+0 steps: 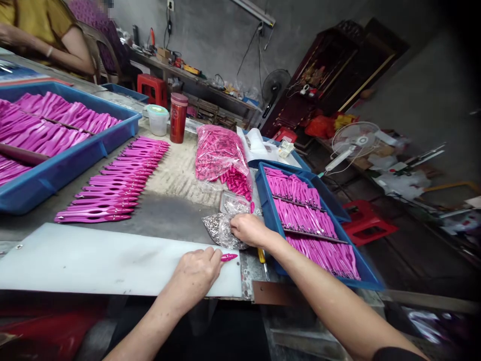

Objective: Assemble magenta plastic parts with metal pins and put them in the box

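Observation:
My left hand (199, 273) is closed around a pink plastic handle, just over the white board (112, 260). Only the handle's dark pink pointed tip (229, 257) sticks out past the fingers. At a clear plastic bag of small metal parts (216, 228), my right hand (250, 229) has its fingers curled together; the fingertips are hidden, and whatever they pinch does not show. A row of pink plastic handles (112, 188) lies side by side beyond the board. Behind the metal parts sits a clear bag of small dark pink pieces (221, 153), some spilling from its mouth.
Blue trays of pink handles stand at the left (116, 135) and right (263, 200). A yellow-handled tool (261, 255) lies near my right forearm. Farther back are a red tumbler (178, 118) and a lidded tub (158, 120). Two people sit at the upper left.

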`<state>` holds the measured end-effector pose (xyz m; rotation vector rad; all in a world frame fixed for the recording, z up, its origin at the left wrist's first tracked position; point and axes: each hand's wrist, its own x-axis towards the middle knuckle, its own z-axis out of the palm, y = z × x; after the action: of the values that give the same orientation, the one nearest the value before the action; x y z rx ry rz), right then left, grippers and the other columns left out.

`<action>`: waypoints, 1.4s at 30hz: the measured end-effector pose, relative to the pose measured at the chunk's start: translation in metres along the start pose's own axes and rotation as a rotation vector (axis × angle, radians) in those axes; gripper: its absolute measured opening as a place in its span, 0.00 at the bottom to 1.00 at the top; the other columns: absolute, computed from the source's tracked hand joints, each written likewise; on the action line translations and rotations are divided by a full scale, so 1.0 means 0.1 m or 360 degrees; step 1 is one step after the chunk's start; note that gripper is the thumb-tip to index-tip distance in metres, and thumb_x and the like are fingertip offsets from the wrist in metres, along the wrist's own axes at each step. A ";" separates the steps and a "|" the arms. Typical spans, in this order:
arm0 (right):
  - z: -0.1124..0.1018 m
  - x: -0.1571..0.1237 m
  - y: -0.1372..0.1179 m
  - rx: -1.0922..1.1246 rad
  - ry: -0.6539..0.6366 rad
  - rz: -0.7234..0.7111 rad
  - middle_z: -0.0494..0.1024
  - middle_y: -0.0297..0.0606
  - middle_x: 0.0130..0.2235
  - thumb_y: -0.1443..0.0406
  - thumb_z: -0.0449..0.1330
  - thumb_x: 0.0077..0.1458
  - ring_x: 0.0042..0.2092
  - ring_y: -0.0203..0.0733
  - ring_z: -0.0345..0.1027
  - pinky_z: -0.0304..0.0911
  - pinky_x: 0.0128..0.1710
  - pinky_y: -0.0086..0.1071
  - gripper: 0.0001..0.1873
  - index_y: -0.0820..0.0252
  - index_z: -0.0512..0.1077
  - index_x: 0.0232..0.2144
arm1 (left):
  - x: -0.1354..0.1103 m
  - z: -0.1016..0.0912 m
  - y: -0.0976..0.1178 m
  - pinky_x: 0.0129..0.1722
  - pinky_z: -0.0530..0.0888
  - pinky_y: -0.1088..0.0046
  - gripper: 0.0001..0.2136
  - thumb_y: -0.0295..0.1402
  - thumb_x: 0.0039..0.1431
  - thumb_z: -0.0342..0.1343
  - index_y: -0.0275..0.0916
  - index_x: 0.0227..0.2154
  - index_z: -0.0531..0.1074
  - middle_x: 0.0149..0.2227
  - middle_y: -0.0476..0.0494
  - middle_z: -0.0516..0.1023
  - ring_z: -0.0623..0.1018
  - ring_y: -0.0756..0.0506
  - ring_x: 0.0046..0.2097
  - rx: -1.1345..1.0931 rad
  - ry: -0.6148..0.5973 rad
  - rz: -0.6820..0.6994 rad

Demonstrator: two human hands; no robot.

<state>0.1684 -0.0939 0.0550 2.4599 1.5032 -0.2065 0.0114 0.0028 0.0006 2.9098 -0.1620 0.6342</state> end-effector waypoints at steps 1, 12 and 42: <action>0.00 0.01 -0.01 -0.0014 -0.0009 0.0004 0.76 0.44 0.33 0.70 0.50 0.49 0.36 0.42 0.68 0.56 0.31 0.28 0.12 0.63 0.74 0.28 | 0.00 0.00 0.00 0.20 0.58 0.73 0.05 0.28 0.55 0.46 0.40 0.25 0.63 0.21 0.51 0.67 0.69 0.48 0.22 0.0005 0.0017 0.0005; 0.01 0.03 -0.04 -0.0032 -0.0005 0.0009 0.76 0.48 0.34 0.72 0.49 0.45 0.36 0.46 0.69 0.59 0.31 0.31 0.13 0.66 0.73 0.29 | -0.01 -0.01 -0.01 0.21 0.59 0.72 0.05 0.28 0.56 0.46 0.40 0.26 0.63 0.21 0.51 0.66 0.69 0.48 0.22 -0.0026 0.0034 0.0009; 0.09 -0.50 -0.34 0.1893 0.0482 0.0163 0.63 0.31 0.23 0.65 0.53 0.47 0.28 0.34 0.56 0.53 0.30 0.28 0.08 0.61 0.63 0.19 | 0.01 -0.06 0.00 0.22 0.63 0.74 0.07 0.29 0.57 0.44 0.38 0.25 0.63 0.22 0.50 0.67 0.70 0.48 0.24 -0.0129 -0.0022 -0.0014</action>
<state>0.1156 -0.1239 0.0544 3.5781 1.6166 -0.9901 0.0098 0.0036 0.0066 2.8361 -0.1719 0.5918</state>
